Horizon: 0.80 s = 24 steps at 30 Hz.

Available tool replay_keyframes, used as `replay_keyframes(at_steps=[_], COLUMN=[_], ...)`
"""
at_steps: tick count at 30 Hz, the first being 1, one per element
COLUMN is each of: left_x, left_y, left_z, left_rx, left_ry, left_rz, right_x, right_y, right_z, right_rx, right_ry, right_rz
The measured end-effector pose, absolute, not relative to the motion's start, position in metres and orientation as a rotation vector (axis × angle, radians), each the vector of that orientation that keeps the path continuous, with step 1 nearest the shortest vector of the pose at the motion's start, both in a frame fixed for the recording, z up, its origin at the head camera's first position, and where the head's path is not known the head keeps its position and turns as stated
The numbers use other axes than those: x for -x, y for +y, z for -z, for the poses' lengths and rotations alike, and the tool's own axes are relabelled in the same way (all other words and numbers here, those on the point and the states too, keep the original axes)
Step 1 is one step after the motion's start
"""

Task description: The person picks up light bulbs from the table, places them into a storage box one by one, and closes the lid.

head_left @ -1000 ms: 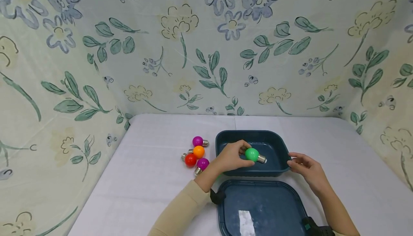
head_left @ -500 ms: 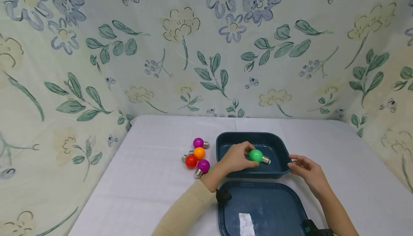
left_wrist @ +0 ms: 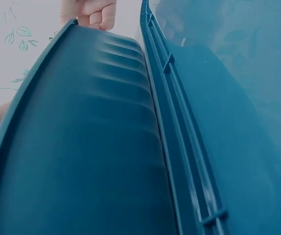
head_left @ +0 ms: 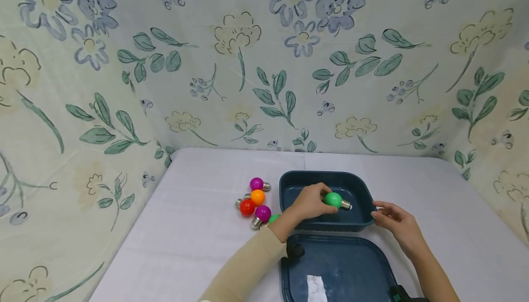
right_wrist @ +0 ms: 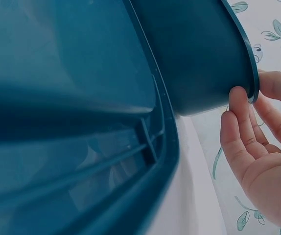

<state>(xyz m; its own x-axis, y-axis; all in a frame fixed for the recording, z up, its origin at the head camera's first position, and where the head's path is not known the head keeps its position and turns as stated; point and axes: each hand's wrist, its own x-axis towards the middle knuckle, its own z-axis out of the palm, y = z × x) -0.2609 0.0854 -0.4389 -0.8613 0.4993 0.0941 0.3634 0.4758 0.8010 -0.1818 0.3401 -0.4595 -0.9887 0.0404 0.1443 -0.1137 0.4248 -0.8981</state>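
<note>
Green bulb (head_left: 333, 199) shifted right, head view only, left hand (head_left: 306, 204) pinching it, right hand (head_left: 398, 227) the box (head_left: 340, 226)

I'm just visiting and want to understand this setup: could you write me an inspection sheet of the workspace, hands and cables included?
Surface: white-covered table.
Job's things: green bulb over the inside of a blue box; blue lid on the near side.
Other bulbs, left of the box: two purple bulbs, an orange bulb, a red bulb and a partly hidden green one.
Clutter: nothing seen.
Hands: left hand pinches the green bulb; right hand touches the box's right end.
Cables: nothing seen.
Surroundings: floral cloth behind and beside.
</note>
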Motion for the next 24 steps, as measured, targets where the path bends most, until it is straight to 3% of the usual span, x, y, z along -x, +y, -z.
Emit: replay_keyframes(at_steps=[24], left_x=[0.263], left_y=[0.106], left_z=[0.442], left_rx=[-0.67], left_ry=[2.642], left_rz=[-1.125], right_x=[0.182], right_y=[0.34], right_z=[0.458], right_rx=[-0.054], right_ry=[-2.533], right_rz=[-1.598])
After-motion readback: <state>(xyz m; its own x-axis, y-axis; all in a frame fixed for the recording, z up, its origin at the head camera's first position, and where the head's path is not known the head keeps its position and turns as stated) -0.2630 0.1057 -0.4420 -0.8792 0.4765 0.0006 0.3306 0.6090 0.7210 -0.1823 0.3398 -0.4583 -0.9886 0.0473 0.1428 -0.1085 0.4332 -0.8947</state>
